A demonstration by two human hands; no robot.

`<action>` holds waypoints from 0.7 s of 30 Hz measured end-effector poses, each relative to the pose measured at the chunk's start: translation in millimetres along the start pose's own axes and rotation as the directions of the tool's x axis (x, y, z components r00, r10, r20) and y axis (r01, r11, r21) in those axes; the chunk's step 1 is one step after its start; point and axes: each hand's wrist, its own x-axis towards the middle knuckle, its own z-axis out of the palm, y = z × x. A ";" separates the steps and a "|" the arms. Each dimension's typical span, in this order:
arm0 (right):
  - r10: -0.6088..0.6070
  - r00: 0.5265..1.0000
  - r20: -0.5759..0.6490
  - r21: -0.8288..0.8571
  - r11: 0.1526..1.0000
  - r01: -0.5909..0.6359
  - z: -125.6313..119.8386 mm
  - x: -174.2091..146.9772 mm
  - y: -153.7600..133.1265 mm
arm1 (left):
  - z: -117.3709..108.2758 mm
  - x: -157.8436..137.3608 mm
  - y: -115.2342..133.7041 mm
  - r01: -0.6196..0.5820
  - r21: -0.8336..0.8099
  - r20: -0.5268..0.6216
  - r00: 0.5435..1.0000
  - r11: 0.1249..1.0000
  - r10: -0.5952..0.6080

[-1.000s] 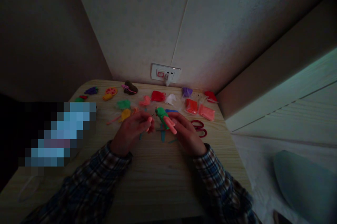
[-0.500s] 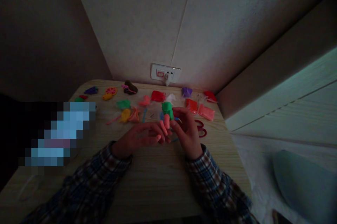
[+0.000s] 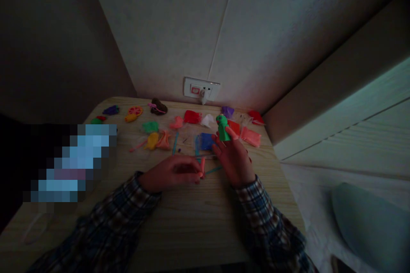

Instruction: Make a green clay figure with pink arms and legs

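Wooden bench (image 3: 192, 221) in dim light, wall socket (image 3: 201, 89) behind it, red scissors (image 3: 248, 159), brown clay lump (image 3: 158, 107), orange slice shape (image 3: 134, 113)

The right hand (image 3: 233, 159) holds a green clay figure (image 3: 222, 127) upright above the tabletop (image 3: 192, 217). The left hand (image 3: 174, 172) pinches a small pink piece (image 3: 202, 168) low over the wood. Beyond lie blue clay (image 3: 205, 140), a teal stick (image 3: 174, 142) and orange packets (image 3: 251, 136).
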 end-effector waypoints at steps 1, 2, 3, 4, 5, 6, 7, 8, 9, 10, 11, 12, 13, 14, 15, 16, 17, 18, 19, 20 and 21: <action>0.021 1.000 0.023 0.034 0.999 -0.022 -0.7 0.3 0.0 | 0.3 0.4 -1.8 0.043 0.023 0.008 0.999 0.999 -0.043; 0.033 0.998 0.047 0.062 0.997 -0.036 -1.2 0.5 0.2 | 0.5 0.6 -3.6 0.079 0.039 0.011 0.997 0.996 -0.079; 0.041 0.997 0.068 0.082 0.996 -0.046 -1.7 0.6 0.5 | 0.6 0.7 -5.1 0.110 0.051 0.009 0.994 0.993 -0.111; 0.046 0.995 0.088 0.096 0.994 -0.054 -2.0 0.7 0.9 | 0.6 0.6 -6.2 0.136 0.061 0.001 0.991 0.989 -0.137; 0.050 0.993 0.105 0.103 0.993 -0.061 -2.1 0.6 1.4 | 0.5 0.4 -6.8 0.161 0.068 -0.012 0.987 0.985 -0.161; 0.055 0.992 0.115 0.108 0.992 -0.067 -2.1 0.5 1.8 | 0.4 0.2 -6.9 0.187 0.073 -0.027 0.982 0.980 -0.185; 0.060 0.991 0.118 0.112 0.991 -0.073 -2.0 0.3 2.1 | 0.3 -0.1 -6.5 0.210 0.078 -0.041 0.978 0.975 -0.207; 0.066 0.991 0.115 0.118 0.990 -0.080 -1.9 0.2 2.3 | 0.4 -0.4 -5.8 0.230 0.080 -0.051 0.973 0.970 -0.227; 0.074 0.991 0.108 0.126 0.988 -0.088 -1.6 -0.1 2.4 | 0.5 -0.6 -4.9 0.248 0.080 -0.059 0.968 0.966 -0.244; 0.086 0.991 0.101 0.134 0.986 -0.099 -1.3 -0.3 2.4 | 0.8 -0.8 -4.0 0.264 0.076 -0.060 0.964 0.962 -0.260; 0.099 0.990 0.098 0.138 0.984 -0.112 -1.0 -0.5 2.3 | 1.2 -1.0 -3.2 0.280 0.070 -0.055 0.960 0.958 -0.276; 0.111 0.989 0.101 0.136 0.983 -0.124 -0.5 -0.7 2.3 | 1.6 -1.2 -2.5 0.294 0.063 -0.046 0.956 0.954 -0.291; 0.120 0.987 0.108 0.130 0.983 -0.133 0.0 -1.0 2.2 | 1.9 -1.5 -2.0 0.305 0.057 -0.040 0.952 0.951 -0.303; 0.127 0.985 0.116 0.123 0.982 -0.141 0.6 -1.3 2.2 | 2.1 -1.7 -1.6 0.313 0.051 -0.039 0.950 0.948 -0.311; 0.134 0.983 0.123 0.117 0.982 -0.148 1.3 -1.6 2.2 | 2.2 -1.9 -1.4 0.317 0.047 -0.042 0.948 0.947 -0.315; 0.136 0.983 0.125 0.111 0.982 -0.150 2.0 -2.0 2.2 | 2.1 -2.1 -1.4 0.319 0.043 -0.048 0.947 0.947 -0.317; 0.137 0.983 0.126 0.105 0.983 -0.150 2.8 -2.3 2.3 | 1.8 -2.4 -1.4 0.320 0.039 -0.054 0.947 0.947 -0.318; 0.138 0.982 0.125 0.098 0.984 -0.151 3.5 -2.7 2.5 | 1.4 -2.6 -1.4 0.322 0.037 -0.055 0.946 0.946 -0.320; 0.142 0.982 0.128 0.091 0.984 -0.154 4.0 -2.9 2.6 | 0.9 -2.9 -1.5 0.329 0.039 -0.048 0.944 0.944 -0.327; 0.146 0.980 0.135 0.085 0.984 -0.158 4.4 -3.1 2.8 | 0.4 -3.1 -1.6 0.342 0.042 -0.031 0.939 0.939 -0.341; 0.150 0.978 0.146 0.086 0.983 -0.163 4.5 -3.1 2.9 | -0.2 -3.3 -1.6 0.359 0.049 -0.013 0.933 0.932 -0.358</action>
